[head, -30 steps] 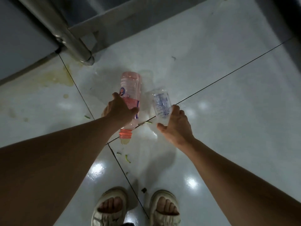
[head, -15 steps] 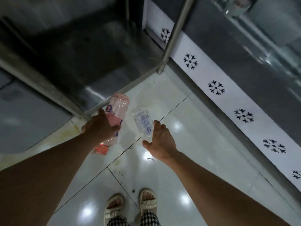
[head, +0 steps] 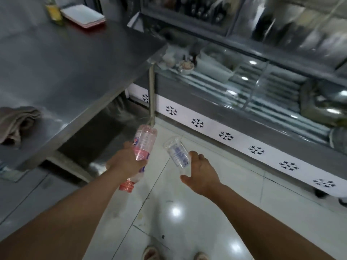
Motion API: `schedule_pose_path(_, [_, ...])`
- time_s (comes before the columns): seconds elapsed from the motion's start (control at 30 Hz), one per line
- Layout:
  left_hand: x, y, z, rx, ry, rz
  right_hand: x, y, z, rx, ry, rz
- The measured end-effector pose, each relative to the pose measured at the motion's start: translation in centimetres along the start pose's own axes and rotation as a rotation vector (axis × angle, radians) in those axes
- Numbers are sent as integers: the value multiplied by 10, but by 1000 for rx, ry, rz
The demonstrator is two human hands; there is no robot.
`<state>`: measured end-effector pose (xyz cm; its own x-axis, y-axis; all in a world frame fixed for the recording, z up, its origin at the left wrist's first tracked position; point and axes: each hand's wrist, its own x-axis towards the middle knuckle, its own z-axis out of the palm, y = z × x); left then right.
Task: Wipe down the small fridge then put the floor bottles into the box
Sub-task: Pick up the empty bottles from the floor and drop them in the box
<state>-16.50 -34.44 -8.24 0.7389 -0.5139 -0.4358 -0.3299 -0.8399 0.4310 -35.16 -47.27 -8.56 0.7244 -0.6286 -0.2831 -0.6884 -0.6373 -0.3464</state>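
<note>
Pink bottle (head: 143, 147) gripped in my left hand (head: 126, 162) and clear bottle (head: 177, 154) gripped in my right hand (head: 201, 172), both off the floor, so boxing remains, with no box in view.

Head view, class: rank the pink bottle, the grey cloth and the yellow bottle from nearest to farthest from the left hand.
1. Pink bottle: gripped by the left hand.
2. Grey cloth: on the steel table's near left edge.
3. Yellow bottle: far back on the table.
</note>
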Motion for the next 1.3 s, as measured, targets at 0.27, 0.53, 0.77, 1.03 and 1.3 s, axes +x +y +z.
schedule_pose_path(0.27, [-73, 98, 10, 158, -42, 228, -108, 65, -55, -3, 107, 160])
schedule_pose_path(0.53, [-189, 201, 70, 328, -76, 474, -249, 167, -98, 76, 277, 345])
schedule_pose_path(0.77, [-326, 288, 153, 374, -113, 664, -404, 265, -133, 103, 412, 524])
schedule_pose_path(1.03, [-469, 391, 265, 413, -232, 964, -582, 364, -153, 132, 567, 841])
schedule_pose_path(1.3, [-572, 488, 361, 543, -284, 1224, -703, 454, -158, 131, 684, 1122])
